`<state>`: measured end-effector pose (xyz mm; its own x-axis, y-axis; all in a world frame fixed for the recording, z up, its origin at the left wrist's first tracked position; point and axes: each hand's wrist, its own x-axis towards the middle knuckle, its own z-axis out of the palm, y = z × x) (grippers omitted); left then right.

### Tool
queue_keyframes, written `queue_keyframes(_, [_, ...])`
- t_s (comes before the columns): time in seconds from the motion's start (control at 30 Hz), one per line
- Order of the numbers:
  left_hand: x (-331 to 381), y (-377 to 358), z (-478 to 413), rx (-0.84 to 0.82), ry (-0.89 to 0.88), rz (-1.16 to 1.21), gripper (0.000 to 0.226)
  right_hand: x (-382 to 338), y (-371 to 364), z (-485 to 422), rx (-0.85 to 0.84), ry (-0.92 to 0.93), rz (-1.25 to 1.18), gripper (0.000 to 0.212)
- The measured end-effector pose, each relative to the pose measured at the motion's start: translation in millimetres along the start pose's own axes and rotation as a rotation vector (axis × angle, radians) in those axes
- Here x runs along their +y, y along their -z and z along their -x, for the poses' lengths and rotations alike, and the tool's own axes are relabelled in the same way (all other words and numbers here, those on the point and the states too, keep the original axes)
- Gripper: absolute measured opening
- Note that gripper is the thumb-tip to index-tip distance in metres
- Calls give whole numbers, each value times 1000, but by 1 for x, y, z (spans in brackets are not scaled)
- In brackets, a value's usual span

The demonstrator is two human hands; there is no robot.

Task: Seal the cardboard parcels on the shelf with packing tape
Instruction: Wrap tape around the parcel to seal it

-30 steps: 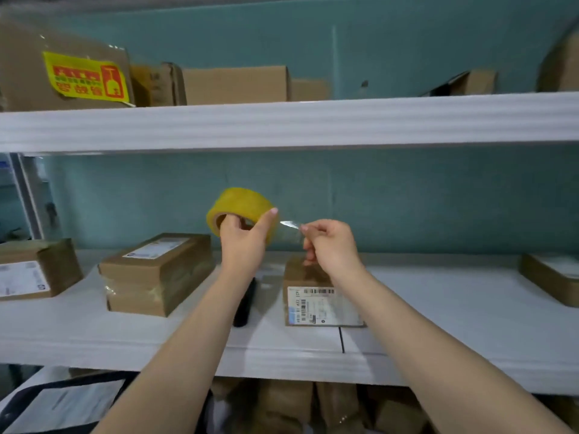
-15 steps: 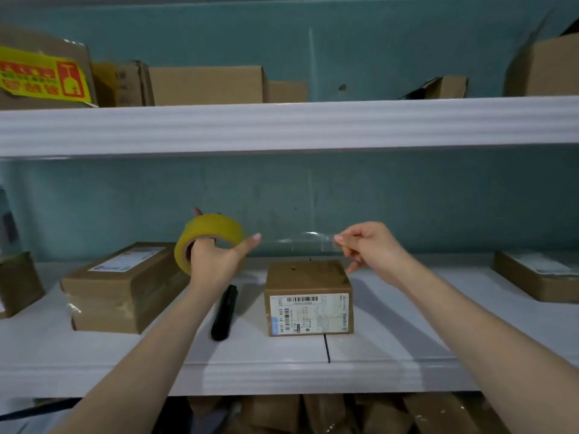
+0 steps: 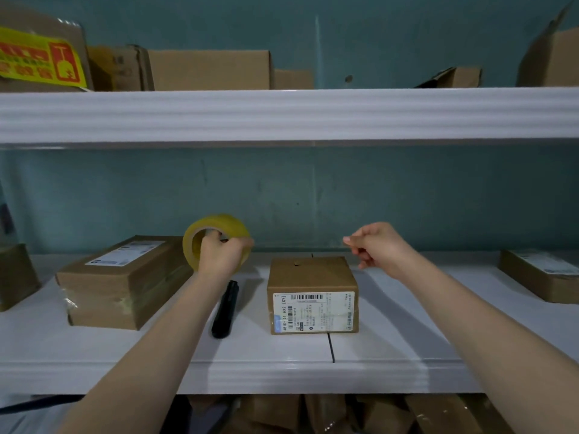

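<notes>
A person's two bare arms reach in from the bottom of the frame to a white shelf (image 3: 282, 375). At centre, a small cardboard box (image 3: 311, 277) sits on it with a barcode label on its front. Just left of the box lies a black pen-shaped tool (image 3: 225, 310). Further left is a bigger labelled box (image 3: 122, 285). More boxes sit at the far left edge (image 3: 15, 275) and far right (image 3: 539, 275).

The left hand (image 3: 221, 260) holds a yellow tape roll (image 3: 219, 222) up above the tool. Its fingers are curled through the roll's hole and round the rim. The right hand (image 3: 380, 245) is raised above the box's right rear corner. Its thumb and forefinger are pinched together on the end of a clear strip of tape (image 3: 297, 247). The strip runs level above the back of the small box, not touching it.

An upper shelf (image 3: 282, 115) crosses the frame and carries more cartons (image 3: 208, 70). One at upper left bears a yellow warning sticker (image 3: 37, 57).

The strip is faint against the teal wall (image 3: 313, 189). The edge boxes are cut off, and the left arm covers part of the tool. Dim cartons (image 3: 344, 415) show below the shelf.

A second earlier the hands were close together in front of the small box, with only a short length of tape pulled out. They are now well apart and the box is in full view.
</notes>
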<state>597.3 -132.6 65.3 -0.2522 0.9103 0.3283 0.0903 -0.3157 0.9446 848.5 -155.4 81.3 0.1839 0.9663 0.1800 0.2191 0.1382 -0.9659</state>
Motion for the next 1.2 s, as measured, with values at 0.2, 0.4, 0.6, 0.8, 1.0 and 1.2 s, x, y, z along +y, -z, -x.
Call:
queue_keyframes(0.2, [-21, -13, -11, 73, 91, 89, 18, 20, 9, -11, -33, -52, 28, 18])
queue_keyframes(0.4, [-45, -11, -23, 58, -81, -304, 35, 32, 27, -22, -16, -79, 32, 16])
queue_keyframes(0.6, [-43, -10, -27, 63, -88, -430, 34, 40, 26, -25, -42, -82, 28, 14])
queue_keyframes(0.8, [-49, -6, -18, 47, -63, -589, 31, 52, 26, -28, -93, -133, 36, 12])
queue_keyframes(1.0, [-58, -8, -17, 39, -102, -648, 35, 58, 28, -30, -87, -157, 22, 12])
queue_keyframes(1.2, [-68, -15, -15, 68, -130, -808, 29, 66, 25, -32, -99, -193, -19, 18])
